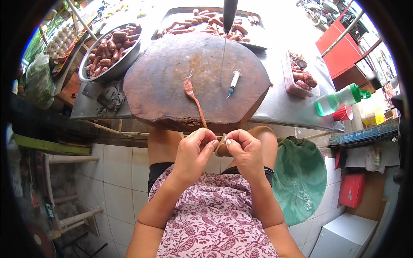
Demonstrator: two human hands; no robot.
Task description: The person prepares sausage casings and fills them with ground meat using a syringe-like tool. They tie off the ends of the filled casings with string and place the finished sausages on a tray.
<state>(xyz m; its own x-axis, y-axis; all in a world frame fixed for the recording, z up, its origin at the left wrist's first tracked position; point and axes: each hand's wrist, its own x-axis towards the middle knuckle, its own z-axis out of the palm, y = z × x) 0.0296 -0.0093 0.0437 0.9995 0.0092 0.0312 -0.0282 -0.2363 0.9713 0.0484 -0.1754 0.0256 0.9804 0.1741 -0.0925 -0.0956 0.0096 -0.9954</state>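
Observation:
My left hand (194, 151) and my right hand (246, 150) are raised close together in front of the thick wooden chopping board (159, 77). Both are closed in a pinch on the end of a limp, pale sausage casing (200, 109), which bends into a small loop between them. From my hands the casing runs up over the board's near edge. Its far end is a reddish, meat-filled bulb, tied off with thin string. To its right lies a small syringe (234, 81). A dark-handled knife (229, 17) stands upright with its tip at the board.
Sausages fill a metal bowl (82, 74) at the left and a tray (170, 17) behind the board. On the right are a plastic container (296, 88) of meat, a green-capped bottle (337, 101) and a red cup (343, 113). A green cloth (297, 180) hangs beside my right leg.

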